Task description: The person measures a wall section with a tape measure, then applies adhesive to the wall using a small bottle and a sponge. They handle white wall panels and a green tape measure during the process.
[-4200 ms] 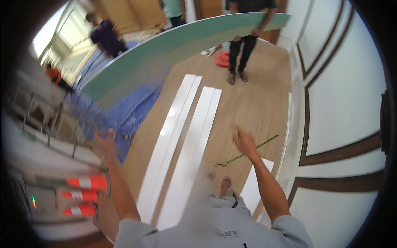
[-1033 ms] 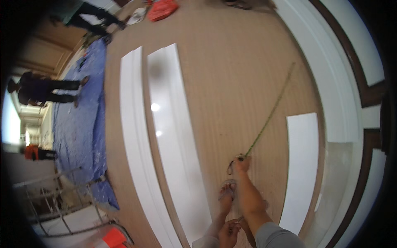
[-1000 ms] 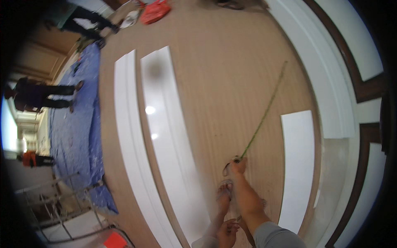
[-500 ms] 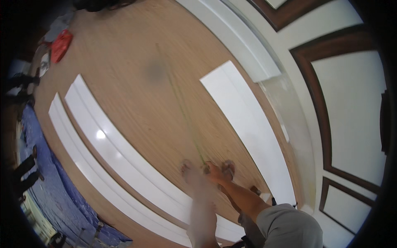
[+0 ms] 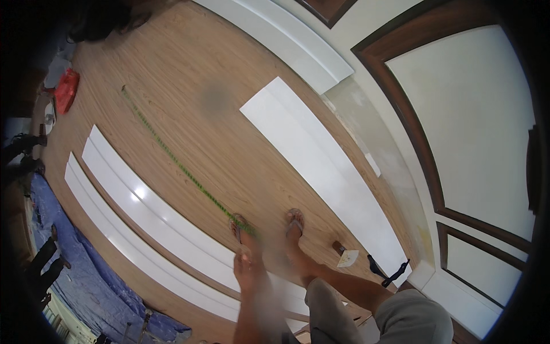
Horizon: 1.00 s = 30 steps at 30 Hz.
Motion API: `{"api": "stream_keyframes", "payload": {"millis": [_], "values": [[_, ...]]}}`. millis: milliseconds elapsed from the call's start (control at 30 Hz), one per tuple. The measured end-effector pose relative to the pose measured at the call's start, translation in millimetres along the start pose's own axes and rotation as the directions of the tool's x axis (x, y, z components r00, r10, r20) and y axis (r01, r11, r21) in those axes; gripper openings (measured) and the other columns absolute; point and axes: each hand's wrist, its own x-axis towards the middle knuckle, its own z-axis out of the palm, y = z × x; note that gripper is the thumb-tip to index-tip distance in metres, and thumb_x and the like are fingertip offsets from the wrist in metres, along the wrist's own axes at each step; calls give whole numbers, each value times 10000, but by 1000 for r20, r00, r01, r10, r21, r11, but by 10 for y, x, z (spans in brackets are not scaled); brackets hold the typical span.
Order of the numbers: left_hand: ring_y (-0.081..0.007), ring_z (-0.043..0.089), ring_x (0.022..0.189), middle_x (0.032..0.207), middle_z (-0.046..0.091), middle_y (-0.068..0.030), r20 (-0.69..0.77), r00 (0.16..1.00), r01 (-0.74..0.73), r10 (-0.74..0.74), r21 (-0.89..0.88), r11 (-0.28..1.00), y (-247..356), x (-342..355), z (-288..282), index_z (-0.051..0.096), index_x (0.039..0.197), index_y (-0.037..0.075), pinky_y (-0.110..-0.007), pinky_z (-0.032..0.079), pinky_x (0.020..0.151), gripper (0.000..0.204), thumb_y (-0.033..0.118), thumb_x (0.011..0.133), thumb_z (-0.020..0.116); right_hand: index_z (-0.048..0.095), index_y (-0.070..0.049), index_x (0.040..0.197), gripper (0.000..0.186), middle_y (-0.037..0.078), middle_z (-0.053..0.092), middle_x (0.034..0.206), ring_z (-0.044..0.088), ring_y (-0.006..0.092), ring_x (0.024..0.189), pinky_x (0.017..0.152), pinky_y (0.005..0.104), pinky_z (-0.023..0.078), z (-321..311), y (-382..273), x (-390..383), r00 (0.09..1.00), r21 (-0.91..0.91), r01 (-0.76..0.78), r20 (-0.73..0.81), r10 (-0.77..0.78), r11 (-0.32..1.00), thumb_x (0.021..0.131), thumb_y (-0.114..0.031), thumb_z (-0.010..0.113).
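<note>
We cannot tell whether our left hand (image 5: 243,269) or right hand (image 5: 295,256) grips; ahead, the green tape (image 5: 183,169) seems light, springy, best held by its edges.

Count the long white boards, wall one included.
4: an outer board and an inner board left of the green tape, a wide board right of it, and a top board along the wall. Some may be hidden.

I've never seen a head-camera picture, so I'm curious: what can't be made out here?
All in the head view:
Near end of the green tape: lost in haze by the feet.
Right hand: lost in that haze too.
Left hand: too hazy to show its grip.
White board along the wall: cut off by the top edge.
</note>
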Motion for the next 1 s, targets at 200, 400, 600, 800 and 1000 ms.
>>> {"api": "stream_keyframes", "payload": {"millis": [200, 400, 600, 800, 1000], "values": [[-242, 566, 1091, 1199, 565, -160, 33, 994, -93, 108, -304, 948, 863, 185, 243, 376, 1478, -7, -407, 489, 936, 647, 490, 1068, 433, 587, -81, 1363, 802, 213, 600, 1252, 534, 369, 1276, 1019, 389, 468, -254, -164, -777, 982, 264, 144, 82, -171, 954, 623, -170, 881], [-100, 478, 594, 726, 528, 21, -277, 960, -182, 48, -479, 859, 1211, -406, 519, 598, 1115, 36, -281, 409, 534, 360, 375, 1084, 483, 537, -16, 1358, 643, 166, 613, 1239, 578, 282, 1133, 1042, 404, 437, -757, -374, -1003, 890, 210, 242, 340, -303, 947, 828, -289, 779], [-102, 402, 445, 563, 409, 11, -360, 893, -388, 268, -319, 865, 1545, -1312, 674, 534, 953, 32, -286, 368, 399, 396, 383, 1099, 423, 561, -34, 1340, 582, 170, 613, 1253, 569, 301, 1172, 1048, 407, 436, -1270, -840, -1127, 944, 69, 204, 249, -215, 976, 852, -285, 755], [-112, 415, 432, 572, 438, -12, -565, 753, -605, 338, -392, 693, 2492, -2063, 223, 568, 1040, 7, -280, 397, 416, 447, 406, 1106, 378, 585, -52, 1321, 522, 173, 614, 1266, 560, 320, 1210, 1053, 410, 436, -1646, -1234, -1562, 937, -76, 316, 184, -298, 946, 876, -281, 731], [-120, 424, 428, 600, 462, -17, -762, 559, -807, 327, -411, 423, 3250, -3053, -577, 556, 1095, 24, -303, 411, 416, 426, 424, 1093, 409, 608, -70, 1303, 464, 177, 615, 1280, 551, 338, 1249, 1059, 412, 435, -2004, -1719, -2046, 893, -233, 441, 206, -399, 867, 900, -277, 707]]}}
